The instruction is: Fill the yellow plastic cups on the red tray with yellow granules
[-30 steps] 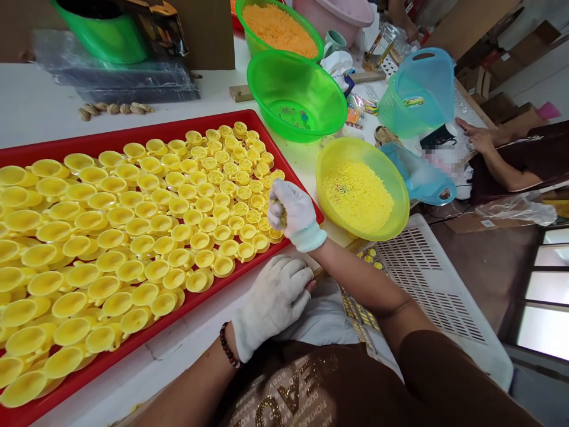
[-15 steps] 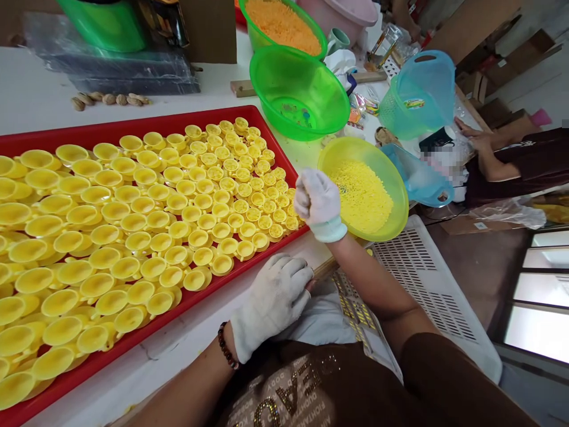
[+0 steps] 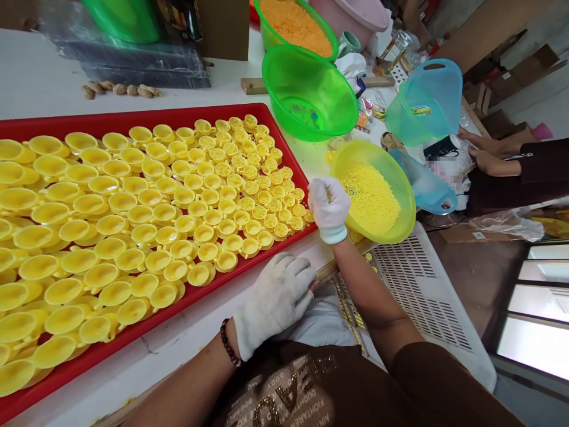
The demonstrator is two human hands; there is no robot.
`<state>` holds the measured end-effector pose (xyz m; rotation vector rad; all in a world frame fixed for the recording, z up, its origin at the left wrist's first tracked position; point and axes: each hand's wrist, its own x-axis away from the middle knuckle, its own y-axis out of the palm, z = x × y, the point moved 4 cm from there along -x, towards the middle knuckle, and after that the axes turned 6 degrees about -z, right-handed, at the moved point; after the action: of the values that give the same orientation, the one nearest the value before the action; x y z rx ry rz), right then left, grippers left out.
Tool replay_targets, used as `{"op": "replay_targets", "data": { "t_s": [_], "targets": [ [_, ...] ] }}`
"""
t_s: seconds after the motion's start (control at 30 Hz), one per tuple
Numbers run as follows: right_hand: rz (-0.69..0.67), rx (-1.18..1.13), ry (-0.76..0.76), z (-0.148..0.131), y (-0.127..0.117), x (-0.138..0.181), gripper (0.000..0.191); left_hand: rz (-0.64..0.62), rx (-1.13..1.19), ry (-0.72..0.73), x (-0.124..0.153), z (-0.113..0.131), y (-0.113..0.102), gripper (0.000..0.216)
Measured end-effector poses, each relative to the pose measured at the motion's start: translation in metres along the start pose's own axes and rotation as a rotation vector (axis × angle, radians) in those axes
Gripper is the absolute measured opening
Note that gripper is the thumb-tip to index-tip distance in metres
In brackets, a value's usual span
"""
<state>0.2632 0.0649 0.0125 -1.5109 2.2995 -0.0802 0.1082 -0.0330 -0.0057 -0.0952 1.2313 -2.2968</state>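
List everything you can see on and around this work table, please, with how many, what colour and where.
red tray: one, red, left and middle of the table
cups: too many to count, yellow, filling the tray
yellow bowl: one, holds yellow pellets, right of the tray
empty green bowl: one, green, behind the tray
green bowl of orange pellets: one, far edge
blue baskets: two, blue, right of the bowls
nuts: a few, brown, behind the tray
white grid panel: one, white, lower right
co-worker's hands: far right
left hand: white glove, fist at the table's near edge
right hand: white glove, closed, between tray and yellow bowl
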Motion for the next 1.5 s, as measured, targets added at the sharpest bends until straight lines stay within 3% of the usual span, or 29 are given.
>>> {"op": "replay_targets", "data": {
  "t_s": [0.17,0.37,0.53,0.87,1.23,1.5],
  "targets": [
    [-0.023,-0.340,0.165,-0.014,0.000,-0.009,0.042,-0.040,-0.011,-0.010,-0.003,0.001,-0.001,0.017],
    [-0.303,-0.661,0.306,-0.030,0.054,0.016,0.043,0.010,0.002,0.005,0.000,0.004,0.005,0.021],
    [-0.396,-0.603,0.336,-0.021,0.086,0.035,0.043,0.016,0.027,0.022,0.001,0.004,0.008,0.020],
    [-0.446,-0.668,0.362,-0.021,0.096,0.030,0.045,0.002,0.015,-0.003,0.001,0.002,0.006,0.019],
    [-0.497,-0.657,0.236,-0.014,0.117,0.018,0.039,0.009,-0.022,-0.030,-0.001,0.000,0.000,0.020],
    [-0.507,-0.662,0.295,-0.030,0.130,0.007,0.043,0.047,-0.016,0.005,0.001,0.001,-0.001,0.014]
  ]
}}
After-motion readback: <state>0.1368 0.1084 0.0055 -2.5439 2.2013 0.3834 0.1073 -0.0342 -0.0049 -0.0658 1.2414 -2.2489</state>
